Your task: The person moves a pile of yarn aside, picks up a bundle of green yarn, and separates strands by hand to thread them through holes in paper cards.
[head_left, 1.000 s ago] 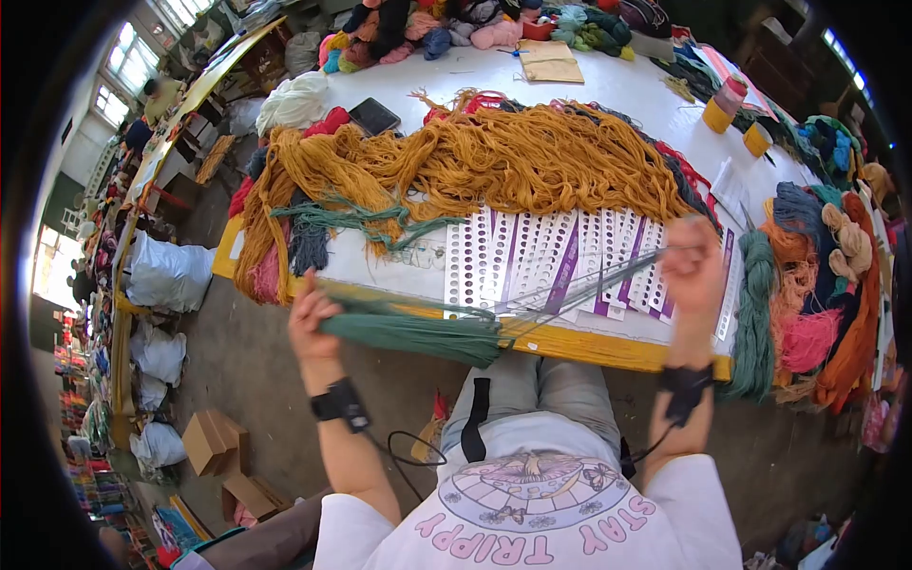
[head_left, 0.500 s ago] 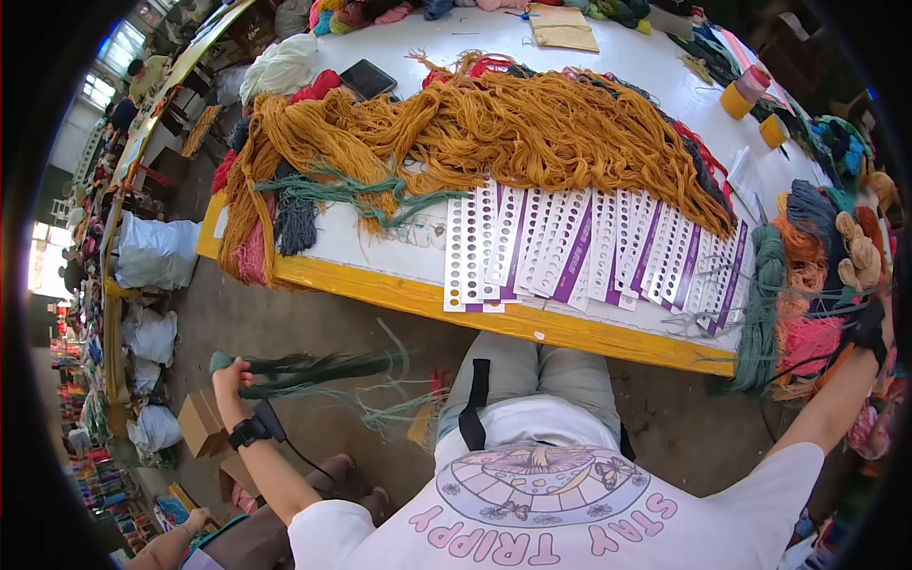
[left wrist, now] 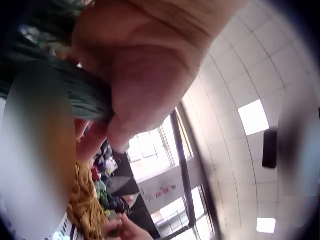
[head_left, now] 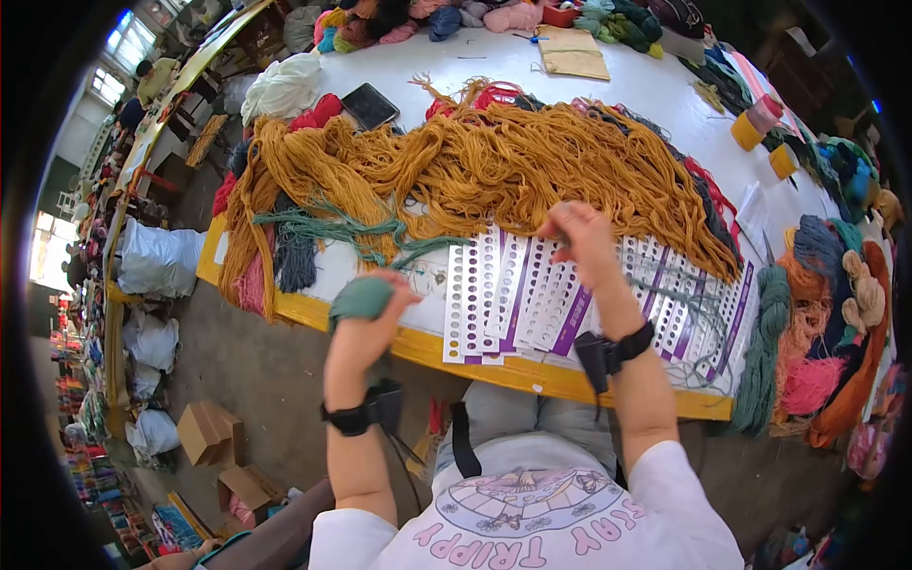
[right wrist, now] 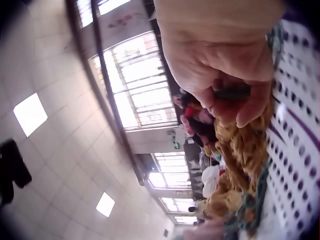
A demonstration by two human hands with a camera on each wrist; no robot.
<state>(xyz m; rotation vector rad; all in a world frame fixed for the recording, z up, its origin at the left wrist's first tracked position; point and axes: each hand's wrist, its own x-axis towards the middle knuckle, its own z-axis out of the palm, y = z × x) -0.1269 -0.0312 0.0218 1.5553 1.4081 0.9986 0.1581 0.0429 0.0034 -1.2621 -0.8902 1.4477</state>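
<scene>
My left hand [head_left: 369, 340] grips a hank of dark green yarn [head_left: 361, 297] near the table's front edge. In the left wrist view the green strands [left wrist: 87, 95] pass beneath the palm and fingers. Over the perforated cards [head_left: 551, 294] is my right hand [head_left: 587, 249], its fingers curled around a small bunch of green yarn [right wrist: 232, 93]. Loose green strands [head_left: 698, 318] trail across the cards to the right of that hand. Just beyond both hands lies a wide heap of mustard yarn [head_left: 494, 171], with a few teal-green strands [head_left: 332, 226] over its left end.
The white table [head_left: 456, 66] has a yellow front edge [head_left: 475, 369]. On it are a dark phone [head_left: 370, 106], a brown paper pad [head_left: 573, 55] and yellow tape rolls [head_left: 748, 131]. Coloured hanks, one teal [head_left: 760, 332], hang at the right end. Cardboard boxes [head_left: 211, 432] sit on the floor.
My hands first drew green strands between them, then swung wide apart, the left carrying its hank off the table's side. Now both are back close together over the table, each with green yarn.
</scene>
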